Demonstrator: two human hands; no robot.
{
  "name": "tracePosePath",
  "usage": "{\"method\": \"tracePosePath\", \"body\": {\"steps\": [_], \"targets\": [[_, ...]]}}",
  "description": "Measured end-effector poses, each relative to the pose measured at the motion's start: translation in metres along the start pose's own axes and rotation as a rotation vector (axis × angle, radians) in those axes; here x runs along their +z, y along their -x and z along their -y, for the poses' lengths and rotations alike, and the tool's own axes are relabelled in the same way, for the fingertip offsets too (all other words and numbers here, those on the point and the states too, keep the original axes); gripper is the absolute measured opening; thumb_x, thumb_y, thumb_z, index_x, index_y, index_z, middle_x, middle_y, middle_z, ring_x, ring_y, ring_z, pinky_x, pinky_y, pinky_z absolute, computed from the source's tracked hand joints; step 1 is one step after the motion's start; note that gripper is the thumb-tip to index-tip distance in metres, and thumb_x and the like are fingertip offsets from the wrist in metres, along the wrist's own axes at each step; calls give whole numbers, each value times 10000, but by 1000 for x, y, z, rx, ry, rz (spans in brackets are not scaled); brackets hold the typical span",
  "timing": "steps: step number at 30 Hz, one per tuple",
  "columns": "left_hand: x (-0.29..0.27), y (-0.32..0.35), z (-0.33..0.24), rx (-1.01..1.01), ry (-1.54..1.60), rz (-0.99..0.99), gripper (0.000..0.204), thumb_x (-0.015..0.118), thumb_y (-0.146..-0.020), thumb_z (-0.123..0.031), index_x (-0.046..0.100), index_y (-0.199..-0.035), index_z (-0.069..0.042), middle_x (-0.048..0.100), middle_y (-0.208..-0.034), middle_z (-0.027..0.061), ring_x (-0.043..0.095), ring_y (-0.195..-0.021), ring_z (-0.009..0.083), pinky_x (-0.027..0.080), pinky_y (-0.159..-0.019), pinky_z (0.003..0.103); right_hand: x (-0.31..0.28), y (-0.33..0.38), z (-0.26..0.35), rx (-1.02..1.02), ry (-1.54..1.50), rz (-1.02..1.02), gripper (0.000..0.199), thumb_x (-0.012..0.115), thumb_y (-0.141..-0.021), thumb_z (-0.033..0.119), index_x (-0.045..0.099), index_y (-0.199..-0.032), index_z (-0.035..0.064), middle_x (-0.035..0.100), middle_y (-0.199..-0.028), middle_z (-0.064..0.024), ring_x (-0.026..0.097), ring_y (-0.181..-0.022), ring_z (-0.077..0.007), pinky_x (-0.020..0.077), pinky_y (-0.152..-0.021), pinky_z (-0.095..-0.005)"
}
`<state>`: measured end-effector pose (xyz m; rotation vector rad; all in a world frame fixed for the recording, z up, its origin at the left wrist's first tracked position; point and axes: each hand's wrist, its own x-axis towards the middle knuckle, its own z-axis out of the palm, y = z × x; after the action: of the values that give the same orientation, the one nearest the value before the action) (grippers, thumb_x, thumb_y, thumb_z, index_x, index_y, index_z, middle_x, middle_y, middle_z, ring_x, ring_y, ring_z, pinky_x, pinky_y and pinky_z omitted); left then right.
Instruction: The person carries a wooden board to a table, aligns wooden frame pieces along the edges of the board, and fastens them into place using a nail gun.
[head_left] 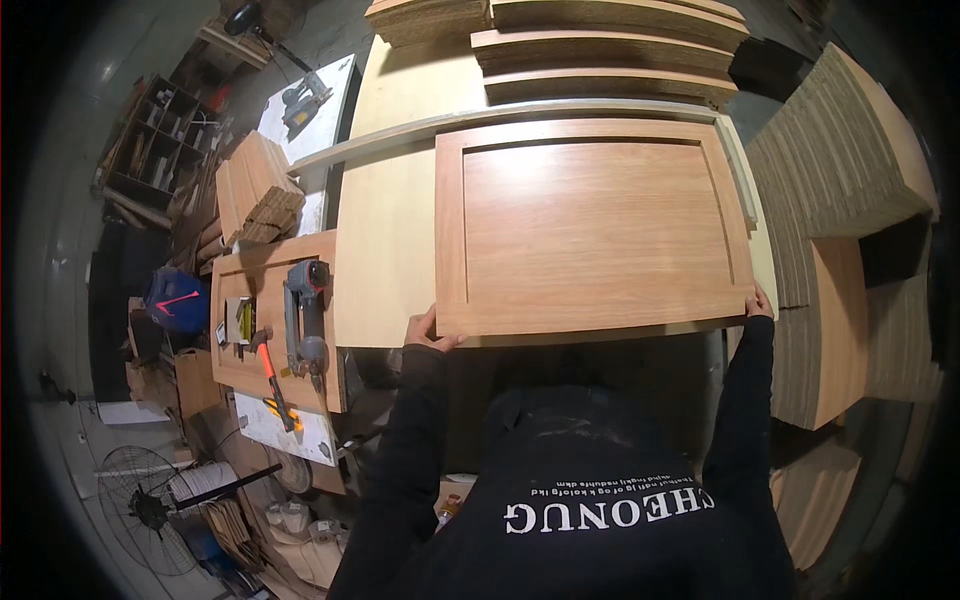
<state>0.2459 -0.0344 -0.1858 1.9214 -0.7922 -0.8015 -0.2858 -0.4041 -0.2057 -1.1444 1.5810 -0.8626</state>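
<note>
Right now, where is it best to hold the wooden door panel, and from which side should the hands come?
Grip the door panel at its two near corners, coming from the near edge, as the left hand and right hand do. It lies flat on the table, wide, and its near edge overhangs, so fingers can get under it there.

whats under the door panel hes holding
The door panel lies flat on a pale board that shows to its left. Both hands, left and right, grip its near corners. What the panel covers beneath its middle cannot be seen.
</note>
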Motion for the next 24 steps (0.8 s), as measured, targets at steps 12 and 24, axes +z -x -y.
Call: {"method": "tracePosePath", "body": {"steps": [12, 24], "targets": [[0, 5, -13, 57, -136, -60, 756, 794, -540, -125, 457, -1212, -38, 511, -945, 91, 543, -875, 172, 446, -781, 271, -20, -24, -15, -18, 27, 116, 412, 522, -785, -39, 474, -1189, 20, 547, -1096, -111, 545, -942, -172, 445, -804, -282], [5, 13, -4, 71, -100, -148, 788, 814, -509, -236, 477, -1210, -114, 448, -907, 120, 487, -845, 215, 440, -720, 285, -21, -29, -13, 39, 63, 98, 430, 535, -768, -58, 480, -1185, 34, 562, -1075, -104, 555, -920, -179, 441, -808, -288]]}}
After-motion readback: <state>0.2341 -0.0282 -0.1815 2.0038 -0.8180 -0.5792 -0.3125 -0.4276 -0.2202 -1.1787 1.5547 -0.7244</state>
